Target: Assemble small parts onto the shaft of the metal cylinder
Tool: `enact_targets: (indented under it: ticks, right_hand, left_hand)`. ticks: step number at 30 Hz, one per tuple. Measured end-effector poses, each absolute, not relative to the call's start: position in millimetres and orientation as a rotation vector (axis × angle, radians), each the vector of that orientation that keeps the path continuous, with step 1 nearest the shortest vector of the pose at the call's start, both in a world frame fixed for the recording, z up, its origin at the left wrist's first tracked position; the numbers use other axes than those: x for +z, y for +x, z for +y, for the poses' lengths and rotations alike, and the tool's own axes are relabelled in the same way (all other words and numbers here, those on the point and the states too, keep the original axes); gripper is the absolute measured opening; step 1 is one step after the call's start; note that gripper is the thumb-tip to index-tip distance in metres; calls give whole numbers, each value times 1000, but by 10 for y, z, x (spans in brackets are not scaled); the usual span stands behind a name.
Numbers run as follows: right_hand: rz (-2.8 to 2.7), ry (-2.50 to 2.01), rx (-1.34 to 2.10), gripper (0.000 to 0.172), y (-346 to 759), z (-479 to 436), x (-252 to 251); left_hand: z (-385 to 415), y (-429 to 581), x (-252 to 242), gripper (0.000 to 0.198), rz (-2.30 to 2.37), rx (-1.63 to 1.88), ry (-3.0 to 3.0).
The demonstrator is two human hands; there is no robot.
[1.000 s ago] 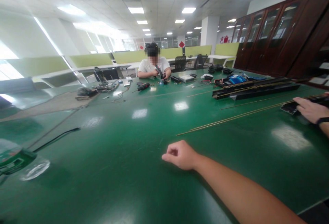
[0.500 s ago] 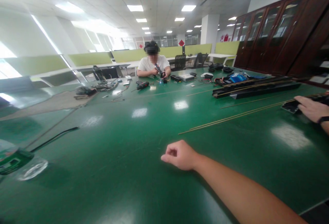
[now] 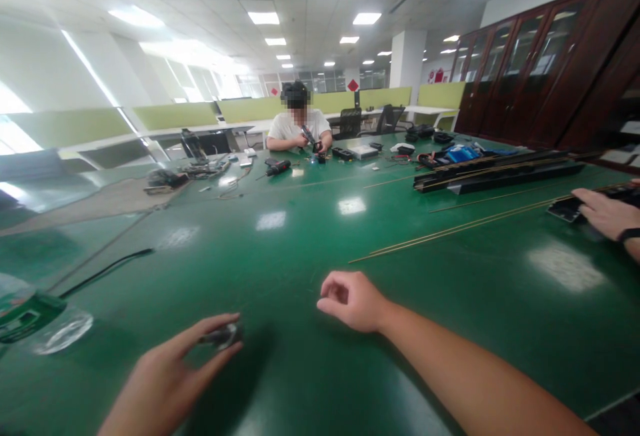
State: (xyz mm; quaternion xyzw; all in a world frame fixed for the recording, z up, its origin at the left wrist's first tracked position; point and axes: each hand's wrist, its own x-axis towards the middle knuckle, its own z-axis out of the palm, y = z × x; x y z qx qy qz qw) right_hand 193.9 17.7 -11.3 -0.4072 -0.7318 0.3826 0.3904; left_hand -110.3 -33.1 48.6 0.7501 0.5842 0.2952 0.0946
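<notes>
Low in the view, my left hand (image 3: 173,369) pinches a small dark, rounded object (image 3: 225,335) with a pale, shiny curved edge between thumb and fingers. It is held just above the green table (image 3: 280,389), over its own shadow; blur hides what kind it is. My right hand (image 3: 353,301) rests on its side on the table, fingers loosely curled, and nothing shows in the hollow of the palm. Just beyond it lie the near ends of two thin brass-coloured rods (image 3: 440,231).
A clear bottle with a green label (image 3: 33,316) lies at the left by a black cable (image 3: 107,269). At the right edge another person's hand (image 3: 605,213) rests on a black part. Black channels (image 3: 500,173) lie beyond. Across the table a person (image 3: 299,123) holds a tool near a drill (image 3: 277,167).
My left hand has come into view from below, with the small dark object in it. My right hand stays in place, its thumb and finger slightly further apart.
</notes>
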Motion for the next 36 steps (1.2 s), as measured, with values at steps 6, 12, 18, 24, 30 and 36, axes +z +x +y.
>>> enact_targets:
  ticks: [6, 12, 18, 24, 30, 36]
  right_hand:
    - [-1669, -1157, 849, 19, 1947, 277, -199]
    - [-1693, -1185, 931, 13, 1924, 315, -270]
    - [-1752, -1179, 987, 14, 1920, 275, -260]
    - [-1756, -1159, 1025, 14, 1935, 267, -280]
    - [-1745, -1128, 1022, 10, 1931, 227, -214]
    - [-1762, -1196, 938, 24, 1924, 218, -165]
  left_hand:
    - [253, 34, 188, 28, 1261, 912, 2277]
    - [352, 153, -63, 29, 1159, 944, 2227]
    - [348, 107, -40, 30, 1197, 1006, 2032]
    - [339, 132, -31, 23, 1194, 1014, 2060]
    - [334, 134, -29, 22, 1155, 1061, 2074]
    - [348, 123, -52, 27, 1073, 1055, 2183]
